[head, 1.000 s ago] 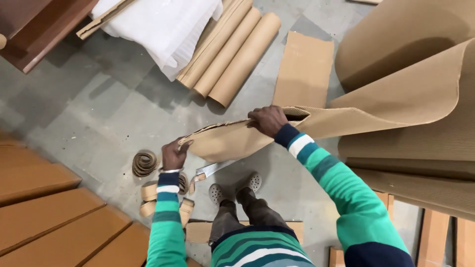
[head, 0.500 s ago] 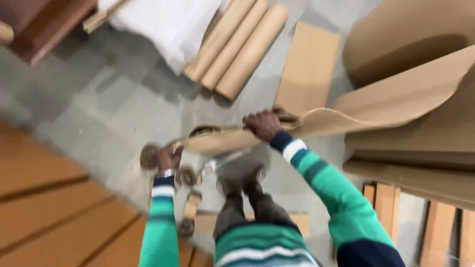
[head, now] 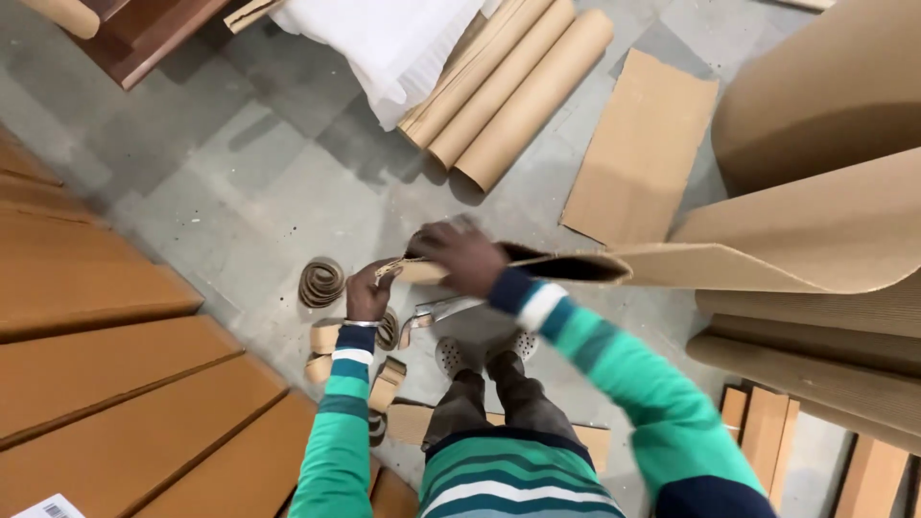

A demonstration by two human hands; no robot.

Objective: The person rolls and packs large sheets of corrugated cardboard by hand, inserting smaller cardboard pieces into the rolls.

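A long sheet of brown corrugated cardboard (head: 806, 240) runs in from a big roll on the right and ends in front of me. My right hand (head: 459, 254) grips its top edge near the free end. My left hand (head: 369, 291) pinches the very tip of the same sheet, just left of the right hand. A pair of metal scissors (head: 436, 312) lies on the grey floor directly below both hands, near my sandalled feet.
Three rolled cardboard tubes (head: 508, 91) and white foam sheets (head: 374, 38) lie ahead. A flat cardboard piece (head: 638, 153) is beside them. A coiled cardboard strip (head: 321, 281) and small offcuts (head: 384, 384) sit by my feet. Wooden boards (head: 106, 384) fill the left.
Both hands have come closer together at the sheet's end, the right sliding left along the edge. The sheet's end now looks narrower and more folded over. The view shifted slightly.
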